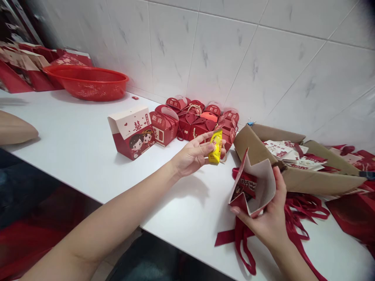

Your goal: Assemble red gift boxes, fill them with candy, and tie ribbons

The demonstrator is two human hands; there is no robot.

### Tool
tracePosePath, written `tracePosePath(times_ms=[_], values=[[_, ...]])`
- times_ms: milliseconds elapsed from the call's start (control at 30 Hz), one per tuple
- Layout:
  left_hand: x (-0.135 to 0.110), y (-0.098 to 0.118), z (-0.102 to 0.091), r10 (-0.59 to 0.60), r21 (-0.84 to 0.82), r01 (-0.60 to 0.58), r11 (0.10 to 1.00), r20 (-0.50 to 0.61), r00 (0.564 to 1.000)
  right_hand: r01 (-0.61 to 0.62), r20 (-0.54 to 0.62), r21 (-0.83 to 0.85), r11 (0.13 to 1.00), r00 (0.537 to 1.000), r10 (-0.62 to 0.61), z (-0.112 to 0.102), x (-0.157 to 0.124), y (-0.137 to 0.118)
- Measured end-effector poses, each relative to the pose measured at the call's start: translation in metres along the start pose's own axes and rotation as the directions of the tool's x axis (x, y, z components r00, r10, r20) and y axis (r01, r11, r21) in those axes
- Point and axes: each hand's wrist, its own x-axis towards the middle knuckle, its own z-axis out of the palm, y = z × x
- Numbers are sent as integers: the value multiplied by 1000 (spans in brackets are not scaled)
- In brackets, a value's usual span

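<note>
My left hand (191,155) pinches a small yellow packet (215,146) between thumb and fingers, holding it just above the white table (82,144). My right hand (268,216) grips an open red gift box (252,188) from below, its mouth tilted toward the left, with a small red item showing inside. The packet is a short way left of and above the box's mouth. Red ribbons (295,212) lie under and behind my right hand.
A cluster of closed red gift boxes (199,119) stands against the tiled wall, with a larger cartoon-printed box (133,132) to its left. A red plastic basket (86,81) sits far left. A cardboard tray (310,175) holds flat box blanks at the right.
</note>
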Motion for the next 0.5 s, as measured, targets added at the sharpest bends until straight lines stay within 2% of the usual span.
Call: tracePosePath(times_ms=[167,500], values=[[0,-2,1,-14,-12,12,1000,-100,995,7,1,-2,1000,1000,-7,0,1,-1],[5,-4,-3,-35,-54,27,998,-152,988,33,-6,5,999,999,-33,0,3,-2]])
